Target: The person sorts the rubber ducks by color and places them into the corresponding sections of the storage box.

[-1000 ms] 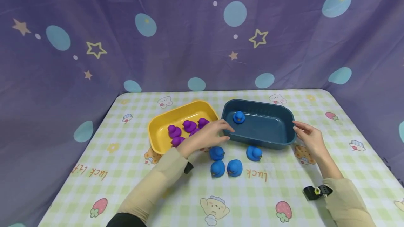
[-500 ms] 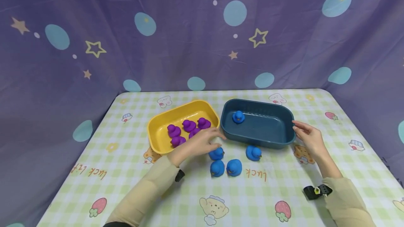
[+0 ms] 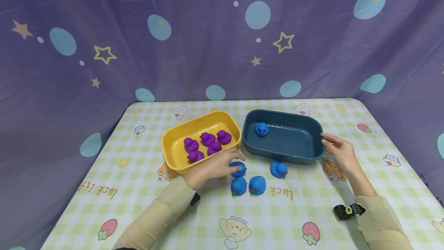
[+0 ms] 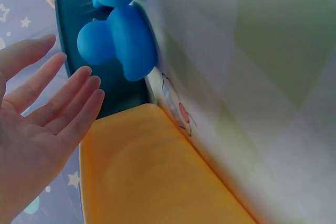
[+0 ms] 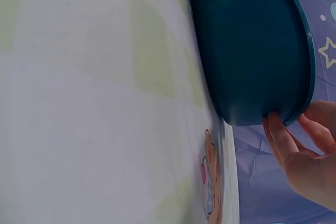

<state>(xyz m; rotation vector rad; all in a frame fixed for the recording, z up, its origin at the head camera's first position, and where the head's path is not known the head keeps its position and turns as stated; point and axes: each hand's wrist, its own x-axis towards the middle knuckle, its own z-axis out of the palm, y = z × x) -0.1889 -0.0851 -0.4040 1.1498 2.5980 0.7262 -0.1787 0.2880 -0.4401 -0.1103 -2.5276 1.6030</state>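
My left hand (image 3: 218, 164) reaches over the front edge of the yellow bin (image 3: 166, 147), thumb and fingers spread around a blue rubber duck (image 3: 237, 169). In the left wrist view, its fingers (image 4: 71, 95) stay apart from the ducks. Two more blue ducks sit just in front, one on the left (image 3: 238, 186) and one on the right (image 3: 257, 185). Another blue duck (image 3: 279, 169) stands before the dark teal bin (image 3: 295, 142), which has one blue duck (image 3: 261, 129) inside. My right hand (image 3: 341, 155) pinches that bin's right-end rim, its fingers (image 5: 281, 132) against the wall.
Several purple ducks (image 3: 207, 139) lie in the yellow bin. Both bins stand side by side on a checked tablecloth (image 3: 277, 223), near its back edge. Behind hangs a purple curtain (image 3: 194, 57) with stars.
My left hand has moved from the teal bin's left rim, left and toward me, down to the nearest blue duck. The right hand has stayed at the teal bin.
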